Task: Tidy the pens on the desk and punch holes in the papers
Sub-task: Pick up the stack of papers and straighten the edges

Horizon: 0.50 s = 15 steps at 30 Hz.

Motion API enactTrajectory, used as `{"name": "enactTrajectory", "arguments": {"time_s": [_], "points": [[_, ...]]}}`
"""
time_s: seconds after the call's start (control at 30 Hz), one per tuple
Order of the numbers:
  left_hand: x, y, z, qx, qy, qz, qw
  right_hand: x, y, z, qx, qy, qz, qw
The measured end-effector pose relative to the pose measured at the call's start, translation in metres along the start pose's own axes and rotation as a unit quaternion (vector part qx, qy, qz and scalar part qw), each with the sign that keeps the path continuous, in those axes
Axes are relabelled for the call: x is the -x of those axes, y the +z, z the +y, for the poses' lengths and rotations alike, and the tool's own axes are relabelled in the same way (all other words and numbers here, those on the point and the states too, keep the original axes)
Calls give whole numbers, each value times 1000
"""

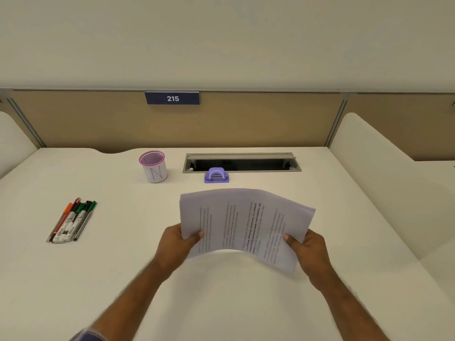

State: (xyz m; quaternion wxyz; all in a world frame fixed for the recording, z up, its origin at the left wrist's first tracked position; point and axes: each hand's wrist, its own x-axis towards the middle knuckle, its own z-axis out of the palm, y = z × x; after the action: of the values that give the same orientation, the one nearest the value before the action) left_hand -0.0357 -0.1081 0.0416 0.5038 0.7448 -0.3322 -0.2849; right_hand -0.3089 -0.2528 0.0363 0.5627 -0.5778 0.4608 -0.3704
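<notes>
Both hands hold the papers above the desk

Over the desk (pixel 320 193), papers (pixel 243 225) bow between left hand (pixel 176 242) and right hand (pixel 307 249), each pinching a side edge; beyond the grip the hole punch (pixel 216 175), left of it cup (pixel 154 166) and pens (pixel 72 220).

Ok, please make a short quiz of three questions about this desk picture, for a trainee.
1. True or false: the pens are already in the pen cup.
2. What do the left hand and right hand hold?
3. The hole punch stands: A) beyond the papers, B) beside the pens.

Key: 1. False, they lie on the desk. 2. The papers, bent, lifted. 3. A.
</notes>
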Motion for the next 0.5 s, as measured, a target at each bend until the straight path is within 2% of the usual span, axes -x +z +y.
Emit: {"name": "enactTrajectory", "arguments": {"time_s": [0.07, 0.17, 0.3, 0.4, 0.5], "points": [[-11, -5, 6, -6, 7, 19, 1000, -4, -3, -3, -33, 39, -17, 999], [-19, -7, 13, -38, -11, 94, 995, -7, -5, -4, -96, 92, -30, 991], [-6, 1, 14, -10, -47, 177, 983, -6, 0, -1, -196, 143, -24, 970], [10, 12, 13, 74, -87, 167, 979, -2, 7, 1, -271, 155, -16, 950], [26, 28, 13, 162, -112, 89, 976, 4, 20, 4, -311, 172, -2, 935]]}}
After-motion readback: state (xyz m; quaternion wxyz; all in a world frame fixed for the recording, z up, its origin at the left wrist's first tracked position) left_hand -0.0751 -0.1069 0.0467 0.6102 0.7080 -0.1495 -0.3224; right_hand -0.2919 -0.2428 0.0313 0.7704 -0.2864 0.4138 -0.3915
